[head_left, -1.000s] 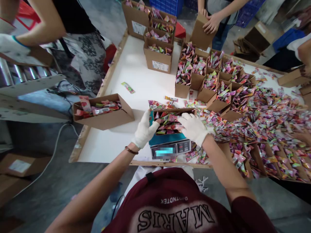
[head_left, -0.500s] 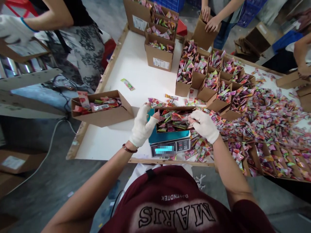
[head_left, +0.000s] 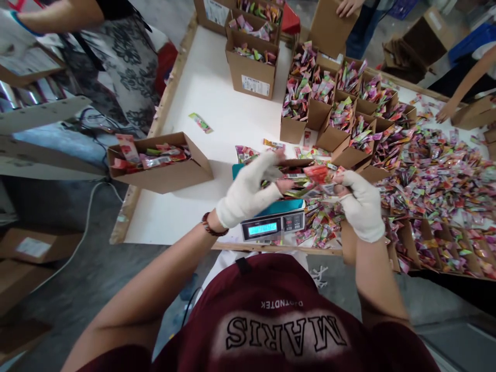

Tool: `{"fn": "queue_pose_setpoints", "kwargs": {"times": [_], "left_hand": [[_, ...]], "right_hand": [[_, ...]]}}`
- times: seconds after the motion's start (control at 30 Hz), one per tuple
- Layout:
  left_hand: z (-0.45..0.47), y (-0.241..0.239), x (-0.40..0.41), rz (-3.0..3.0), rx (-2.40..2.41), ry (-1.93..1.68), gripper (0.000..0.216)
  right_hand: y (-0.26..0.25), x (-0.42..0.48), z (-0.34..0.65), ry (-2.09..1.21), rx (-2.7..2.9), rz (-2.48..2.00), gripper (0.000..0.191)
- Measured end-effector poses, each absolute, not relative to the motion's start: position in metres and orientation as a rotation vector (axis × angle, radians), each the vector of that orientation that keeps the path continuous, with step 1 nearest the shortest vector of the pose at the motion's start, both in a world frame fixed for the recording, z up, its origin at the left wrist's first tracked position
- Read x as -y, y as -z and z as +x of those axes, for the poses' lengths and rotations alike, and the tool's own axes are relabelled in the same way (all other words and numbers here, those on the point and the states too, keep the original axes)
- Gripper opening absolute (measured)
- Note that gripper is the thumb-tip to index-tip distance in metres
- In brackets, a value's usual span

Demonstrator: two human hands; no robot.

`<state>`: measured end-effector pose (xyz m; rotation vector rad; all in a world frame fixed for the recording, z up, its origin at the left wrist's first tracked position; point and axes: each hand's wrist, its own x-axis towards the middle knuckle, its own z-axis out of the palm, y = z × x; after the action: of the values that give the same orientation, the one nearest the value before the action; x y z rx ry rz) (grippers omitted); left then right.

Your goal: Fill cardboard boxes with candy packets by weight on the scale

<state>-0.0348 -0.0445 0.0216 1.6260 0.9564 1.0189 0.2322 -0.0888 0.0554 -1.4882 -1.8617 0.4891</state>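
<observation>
A blue digital scale [head_left: 273,226] with a lit display stands at the table's near edge. On it is an open carton [head_left: 296,163] of small colourful packets, partly hidden by my hands. My left hand [head_left: 250,188], in a white fingerless glove, is over the carton's left side, thumb and fingers apart. My right hand [head_left: 360,204], gloved the same way, is right of the carton with its fingers pinched together. A red packet [head_left: 318,174] sticks out leftward from those fingertips over the carton. Blur hides the exact grip.
A filled carton [head_left: 163,168] stands at the left, and one green packet [head_left: 200,123] lies on the white table [head_left: 220,116]. Packed cartons [head_left: 251,72] stand at the back. Loose packets [head_left: 434,181] are heaped at the right. Co-workers' hands [head_left: 349,6] are at the far side.
My left hand has moved right across the carton from its left edge. My right hand has drawn away to the right, a red packet now at its fingertips. The view has shifted slightly.
</observation>
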Motion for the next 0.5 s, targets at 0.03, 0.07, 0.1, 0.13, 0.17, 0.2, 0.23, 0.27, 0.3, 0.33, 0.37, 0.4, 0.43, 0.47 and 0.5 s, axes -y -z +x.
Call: {"fn": "queue_pose_setpoints", "kwargs": {"times": [0.03,0.07,0.1,0.13,0.17,0.2,0.23,0.27,0.3,0.33,0.37,0.4,0.43,0.47,0.5], "left_hand": [[-0.025,-0.029,0.045,1.701,-0.866,-0.984,0.054],[-0.017,-0.035,0.045,1.778,-0.811,-0.967,0.044],[-0.011,-0.04,0.045,1.847,-0.79,-0.96,0.034],[-0.008,-0.043,0.045,1.895,-0.8,-0.96,0.026],[-0.007,-0.045,0.045,1.916,-0.83,-0.965,0.021],[-0.009,-0.046,0.046,1.914,-0.871,-0.969,0.018],[-0.014,-0.045,0.047,1.895,-0.917,-0.971,0.017],[-0.019,-0.044,0.049,1.865,-0.967,-0.98,0.015],[-0.025,-0.043,0.051,1.825,-1.017,-0.996,0.015],[-0.031,-0.043,0.053,1.781,-1.064,-1.014,0.016],[-0.036,-0.042,0.055,1.736,-1.107,-1.037,0.017],[-0.04,-0.043,0.057,1.692,-1.145,-1.065,0.018],[-0.041,-0.044,0.059,1.652,-1.173,-1.099,0.018],[-0.04,-0.046,0.061,1.616,-1.191,-1.137,0.018],[-0.038,-0.048,0.062,1.582,-1.198,-1.177,0.018]], "right_hand": [[-0.056,0.087,0.223,-0.516,1.901,-1.431,0.016],[-0.057,0.085,0.214,-0.532,1.926,-1.396,0.016],[-0.058,0.083,0.208,-0.532,1.929,-1.39,0.016],[-0.059,0.081,0.204,-0.521,1.916,-1.407,0.017],[-0.059,0.078,0.202,-0.498,1.889,-1.432,0.017],[-0.059,0.076,0.203,-0.468,1.86,-1.456,0.017],[-0.059,0.073,0.205,-0.441,1.843,-1.468,0.017],[-0.057,0.069,0.207,-0.42,1.842,-1.467,0.016],[-0.055,0.065,0.209,-0.411,1.863,-1.448,0.015],[-0.053,0.061,0.211,-0.412,1.901,-1.411,0.015],[-0.051,0.057,0.211,-0.426,1.947,-1.362,0.015],[-0.05,0.054,0.211,-0.454,1.992,-1.308,0.015],[-0.049,0.053,0.208,-0.495,2.025,-1.259,0.015],[-0.049,0.053,0.205,-0.552,2.043,-1.226,0.015],[-0.05,0.055,0.2,-0.628,2.048,-1.203,0.017]]}}
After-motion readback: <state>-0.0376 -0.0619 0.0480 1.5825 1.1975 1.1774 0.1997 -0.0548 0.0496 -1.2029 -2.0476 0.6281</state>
